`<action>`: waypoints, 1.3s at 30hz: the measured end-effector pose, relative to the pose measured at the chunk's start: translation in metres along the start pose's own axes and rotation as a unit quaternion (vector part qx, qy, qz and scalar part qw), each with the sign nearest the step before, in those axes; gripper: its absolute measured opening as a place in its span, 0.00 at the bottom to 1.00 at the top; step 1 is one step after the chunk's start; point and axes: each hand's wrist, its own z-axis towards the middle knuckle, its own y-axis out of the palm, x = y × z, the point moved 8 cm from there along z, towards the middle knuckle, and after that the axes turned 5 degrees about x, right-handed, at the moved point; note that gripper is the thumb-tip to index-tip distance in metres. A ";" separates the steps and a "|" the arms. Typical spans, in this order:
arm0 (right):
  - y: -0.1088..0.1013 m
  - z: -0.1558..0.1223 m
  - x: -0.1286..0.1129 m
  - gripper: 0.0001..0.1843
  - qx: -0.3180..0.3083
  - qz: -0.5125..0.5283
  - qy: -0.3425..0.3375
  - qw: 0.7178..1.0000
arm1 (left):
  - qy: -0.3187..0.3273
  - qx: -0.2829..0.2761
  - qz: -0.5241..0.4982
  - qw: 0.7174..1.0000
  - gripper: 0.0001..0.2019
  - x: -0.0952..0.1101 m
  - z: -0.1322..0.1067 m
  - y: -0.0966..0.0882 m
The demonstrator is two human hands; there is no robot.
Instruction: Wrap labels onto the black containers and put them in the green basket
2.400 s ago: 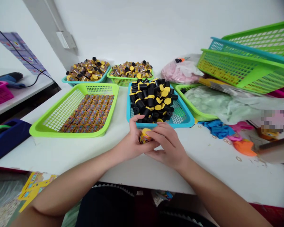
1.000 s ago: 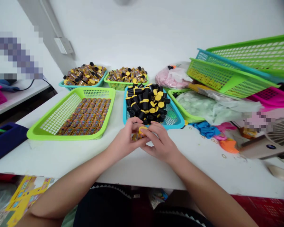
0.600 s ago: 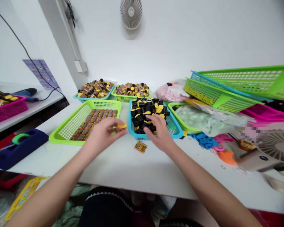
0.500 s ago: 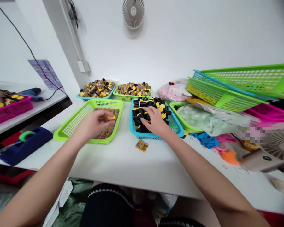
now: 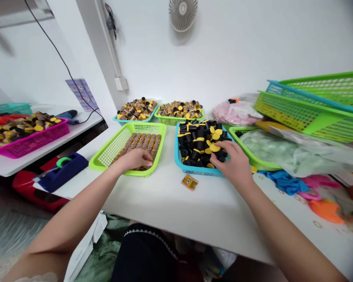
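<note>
Print on the small yellow card (image 5: 190, 182), flat on the desk (image 5: 153, 203) just in front of the blue basket (image 5: 194, 170), is too small to read, as is the lettering on the purple sheets (image 5: 80, 94) by the pillar. Wrapped pieces (image 5: 144, 141) carry busy brown, yellow and purple printing, equally unreadable; they stand packed in neat rows within the green basket (image 5: 97, 163), filling its right part. Black cylinders (image 5: 194, 145) with yellow caps lie heaped at all angles in the blue one. Over the front right corner of the green basket, the left hand (image 5: 139, 158) has its fingers curled down among the rows; whether it grips anything cannot be told. At the heap's right side, the right hand (image 5: 232, 158) has thumb and fingers closed around a yellow-capped piece (image 5: 214, 147).
</note>
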 end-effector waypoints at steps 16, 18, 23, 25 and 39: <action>-0.030 -0.018 0.011 0.15 0.076 0.015 -0.063 0.995 | 0.450 0.068 0.255 0.853 0.19 0.165 -0.063 0.140; -0.030 -0.018 0.013 0.14 0.072 0.014 -0.057 0.996 | 0.455 0.060 0.262 0.849 0.24 0.163 -0.062 0.147; -0.027 -0.019 0.014 0.13 0.062 0.019 -0.054 0.996 | 0.386 -0.003 0.197 0.901 0.26 0.157 -0.069 0.137; -0.028 -0.019 0.012 0.13 0.066 0.029 -0.059 0.996 | 0.332 -0.013 0.150 0.931 0.24 0.154 -0.068 0.123; -0.027 -0.022 0.001 0.20 0.040 0.157 0.093 0.982 | 0.213 0.034 -0.410 0.886 0.07 0.170 -0.019 0.083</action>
